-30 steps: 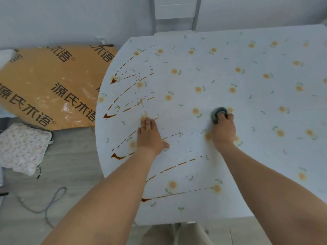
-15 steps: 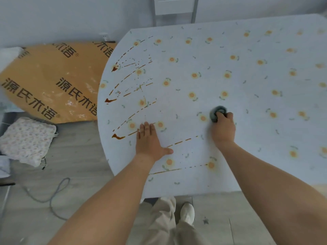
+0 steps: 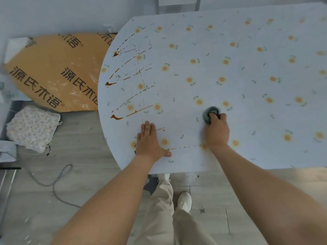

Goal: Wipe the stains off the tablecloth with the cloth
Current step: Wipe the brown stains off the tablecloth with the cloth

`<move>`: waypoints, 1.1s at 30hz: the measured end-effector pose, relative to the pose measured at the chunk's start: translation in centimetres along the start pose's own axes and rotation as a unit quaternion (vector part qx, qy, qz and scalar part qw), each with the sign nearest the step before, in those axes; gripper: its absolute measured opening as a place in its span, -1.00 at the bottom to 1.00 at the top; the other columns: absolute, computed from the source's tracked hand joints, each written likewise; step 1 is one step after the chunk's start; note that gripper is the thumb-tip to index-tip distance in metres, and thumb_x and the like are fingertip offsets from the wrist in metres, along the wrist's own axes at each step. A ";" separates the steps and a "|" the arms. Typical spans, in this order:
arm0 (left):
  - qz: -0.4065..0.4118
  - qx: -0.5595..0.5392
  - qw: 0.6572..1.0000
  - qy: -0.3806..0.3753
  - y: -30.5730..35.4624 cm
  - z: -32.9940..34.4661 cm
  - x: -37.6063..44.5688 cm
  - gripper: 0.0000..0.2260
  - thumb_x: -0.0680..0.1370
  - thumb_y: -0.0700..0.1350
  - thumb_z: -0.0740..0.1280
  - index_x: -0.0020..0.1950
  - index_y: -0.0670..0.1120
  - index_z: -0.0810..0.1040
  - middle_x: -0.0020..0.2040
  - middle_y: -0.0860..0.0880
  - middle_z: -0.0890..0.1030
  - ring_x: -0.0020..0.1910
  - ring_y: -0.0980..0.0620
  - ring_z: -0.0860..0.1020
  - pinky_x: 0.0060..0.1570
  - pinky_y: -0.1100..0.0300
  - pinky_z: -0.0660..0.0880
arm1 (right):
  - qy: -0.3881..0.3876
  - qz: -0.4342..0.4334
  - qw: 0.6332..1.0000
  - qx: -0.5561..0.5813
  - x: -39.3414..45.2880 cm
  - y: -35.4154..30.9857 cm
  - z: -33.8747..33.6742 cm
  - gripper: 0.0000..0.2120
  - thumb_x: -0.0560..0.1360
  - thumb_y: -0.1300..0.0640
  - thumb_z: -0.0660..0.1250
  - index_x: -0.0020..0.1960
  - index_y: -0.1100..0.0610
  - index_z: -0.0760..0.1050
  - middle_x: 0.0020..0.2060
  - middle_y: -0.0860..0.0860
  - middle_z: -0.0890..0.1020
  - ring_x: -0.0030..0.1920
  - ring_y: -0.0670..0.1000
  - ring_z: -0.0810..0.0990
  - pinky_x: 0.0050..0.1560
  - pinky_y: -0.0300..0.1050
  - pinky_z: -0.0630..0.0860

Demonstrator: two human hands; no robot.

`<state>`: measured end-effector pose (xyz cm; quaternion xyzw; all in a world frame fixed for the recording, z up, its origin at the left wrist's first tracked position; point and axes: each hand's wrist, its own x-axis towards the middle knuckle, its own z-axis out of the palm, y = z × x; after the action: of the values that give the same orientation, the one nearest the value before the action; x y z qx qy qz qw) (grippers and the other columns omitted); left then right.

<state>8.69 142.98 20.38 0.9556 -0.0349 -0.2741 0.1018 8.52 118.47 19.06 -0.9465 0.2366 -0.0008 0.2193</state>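
Flower-printed tablecloth (image 3: 247,106) bearing brown stains (image 3: 131,101) along its left side. Left hand (image 3: 148,140), fingers straight, pressed flat near the front edge. Right hand (image 3: 216,129) curled around a bunched grey-green cloth (image 3: 210,113), mid-table.

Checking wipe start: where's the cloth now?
Head view, right of centre: the cloth is bunched in the right hand on the tablecloth, right of the brown stains.

I am seeing the pale blue tablecloth printed with orange flowers (image 3: 247,110) lying flat, brown dashed stain streaks (image 3: 134,96) running across its nine o'clock side, while the bunched grey-green cloth (image 3: 210,114) is sitting near centre.
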 end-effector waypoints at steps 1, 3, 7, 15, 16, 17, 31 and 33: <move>-0.004 -0.005 1.000 0.002 0.1 0.1 0.1 0.30 0.26 0.34 0.54 0.61 -0.15 -0.27 0.61 -0.10 -0.30 0.59 -0.08 -0.29 0.56 -0.05 -0.17 | 0.009 0.018 1.000 -0.007 -1.0 -0.7 0.0 -0.63 0.50 0.34 0.17 0.28 0.20 0.48 0.22 0.17 0.41 -0.01 0.26 0.52 -0.04 0.02 0.48; -0.010 -0.013 1.000 0.003 0.4 0.0 0.2 0.31 0.24 0.32 0.56 0.61 -0.14 -0.26 0.61 -0.10 -0.29 0.59 -0.07 -0.28 0.56 -0.06 -0.17 | -0.006 -0.015 1.000 0.000 -3.4 -2.9 1.0 -0.64 0.50 0.34 0.18 0.27 0.20 0.48 0.24 0.17 0.41 0.01 0.25 0.51 -0.06 0.02 0.49; -0.018 -0.011 1.000 0.004 0.3 0.0 0.3 0.31 0.23 0.34 0.55 0.62 -0.14 -0.25 0.61 -0.09 -0.29 0.59 -0.06 -0.29 0.56 -0.04 -0.17 | -0.150 -0.248 0.957 -0.021 -6.8 -6.4 2.9 -0.68 0.50 0.24 0.27 0.25 0.14 0.52 0.19 0.12 0.43 0.01 0.18 0.51 -0.10 -0.03 0.48; -0.017 -0.006 1.000 0.005 0.2 0.2 -0.3 0.27 0.29 0.33 0.52 0.61 -0.13 -0.28 0.61 -0.10 -0.31 0.59 -0.08 -0.30 0.56 -0.05 -0.17 | 0.008 0.034 0.999 0.008 -5.6 3.4 -1.0 -0.61 0.47 0.33 0.25 0.29 0.16 0.48 0.16 0.16 0.41 -0.04 0.24 0.50 -0.15 -0.07 0.40; -0.013 0.001 1.000 0.011 0.2 0.4 -0.7 0.23 0.32 0.33 0.50 0.61 -0.14 -0.28 0.61 -0.11 -0.30 0.59 -0.09 -0.29 0.57 -0.05 -0.16 | 0.025 0.070 0.997 0.008 -6.5 2.8 -0.8 -0.63 0.46 0.34 0.24 0.26 0.17 0.48 0.16 0.16 0.41 -0.04 0.22 0.49 -0.17 -0.08 0.37; -0.007 0.006 1.000 0.022 0.4 0.7 -1.2 0.20 0.36 0.33 0.47 0.61 -0.14 -0.27 0.61 -0.13 -0.29 0.59 -0.10 -0.28 0.57 -0.05 -0.15 | 0.034 0.082 0.996 0.010 -7.4 1.6 -0.3 -0.64 0.45 0.35 0.24 0.23 0.18 0.48 0.16 0.16 0.41 -0.03 0.22 0.49 -0.19 -0.08 0.35; 0.052 0.013 0.998 0.043 0.9 3.7 -3.5 0.17 0.37 0.37 0.43 0.61 -0.21 -0.20 0.62 -0.13 -0.24 0.60 -0.10 -0.24 0.57 -0.03 -0.14 | 0.054 0.111 0.992 0.003 -11.5 4.2 -0.7 -0.59 0.45 0.37 0.20 0.26 0.16 0.51 0.13 0.15 0.43 -0.12 0.22 0.51 -0.14 -0.10 0.37; 0.054 0.012 0.998 0.038 1.0 3.6 -3.6 0.18 0.36 0.37 0.44 0.61 -0.22 -0.19 0.62 -0.14 -0.23 0.60 -0.10 -0.23 0.57 -0.04 -0.13 | 0.063 0.114 0.992 0.006 -13.5 1.7 0.7 -0.62 0.44 0.38 0.20 0.22 0.20 0.52 0.11 0.16 0.44 -0.13 0.22 0.51 -0.17 -0.08 0.38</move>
<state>3.68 141.83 19.49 0.9631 -0.0860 -0.2316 0.1065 -4.13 123.48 19.15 -0.9103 0.3559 -0.0365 0.2081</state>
